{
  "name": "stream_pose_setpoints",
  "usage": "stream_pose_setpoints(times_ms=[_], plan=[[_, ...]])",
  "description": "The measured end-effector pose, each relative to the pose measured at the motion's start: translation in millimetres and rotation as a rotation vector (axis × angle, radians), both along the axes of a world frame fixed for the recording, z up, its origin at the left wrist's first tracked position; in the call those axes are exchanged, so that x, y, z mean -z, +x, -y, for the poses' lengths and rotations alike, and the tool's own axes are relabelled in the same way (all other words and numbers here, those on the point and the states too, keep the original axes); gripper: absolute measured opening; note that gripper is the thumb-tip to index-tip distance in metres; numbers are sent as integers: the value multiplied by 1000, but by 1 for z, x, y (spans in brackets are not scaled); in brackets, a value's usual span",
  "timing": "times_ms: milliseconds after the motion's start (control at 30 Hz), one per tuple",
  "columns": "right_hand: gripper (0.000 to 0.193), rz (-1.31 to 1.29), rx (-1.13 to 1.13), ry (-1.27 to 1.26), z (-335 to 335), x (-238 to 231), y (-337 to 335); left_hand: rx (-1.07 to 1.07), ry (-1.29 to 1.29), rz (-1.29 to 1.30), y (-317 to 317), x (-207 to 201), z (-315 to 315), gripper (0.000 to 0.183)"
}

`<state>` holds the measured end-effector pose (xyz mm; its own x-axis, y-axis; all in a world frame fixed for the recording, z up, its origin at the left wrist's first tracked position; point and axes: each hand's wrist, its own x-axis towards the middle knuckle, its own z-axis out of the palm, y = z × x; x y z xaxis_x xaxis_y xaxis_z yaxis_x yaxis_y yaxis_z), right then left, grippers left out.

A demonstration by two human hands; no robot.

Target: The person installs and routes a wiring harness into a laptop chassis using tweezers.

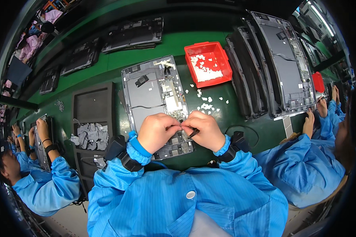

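An opened laptop chassis (143, 98) lies in front of me, with its grey battery area, circuit board and a black cable showing. Over its near right part, my left hand (158, 131) is closed in a pinch, thumb and forefinger together. Opposite it, my right hand (206, 130) grips a slim black tool (194, 133), perhaps tweezers, whose exact kind is partly hidden by the fingers. The fingertips of both hands meet above the board. What the left fingers pinch is too small to make out.
A red bin (208, 83) of small white pieces stands beyond, with loose white pieces (205, 106) near it. Left is a dark foam tray (93, 103) holding grey scraps (91, 136). Stacked chassis (283, 59) stand at right. Co-workers sit on both sides.
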<state>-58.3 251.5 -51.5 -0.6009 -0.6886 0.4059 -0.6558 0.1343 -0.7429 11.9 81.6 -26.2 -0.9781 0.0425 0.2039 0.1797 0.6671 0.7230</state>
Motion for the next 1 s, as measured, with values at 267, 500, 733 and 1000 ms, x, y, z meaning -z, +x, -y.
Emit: stream_pose_setpoints(times_ms=[267, 500, 733, 1000], plan=[[6, -99, -92, 30, 1, -8, -16, -29, 214, 31, -2, 6, -2, 15], [12, -256, -177, 106, 3, -18, -27, -108, 306, 222, -4, 3, -4, 18], [8, -131, 595, -18, 4, -21, -88, -65, 283, 178, -5, 2, -6, 14], [20, 28, 610, -13, 1, -24, -81, -9, -64, -193, -1, 6, -2, 12]])
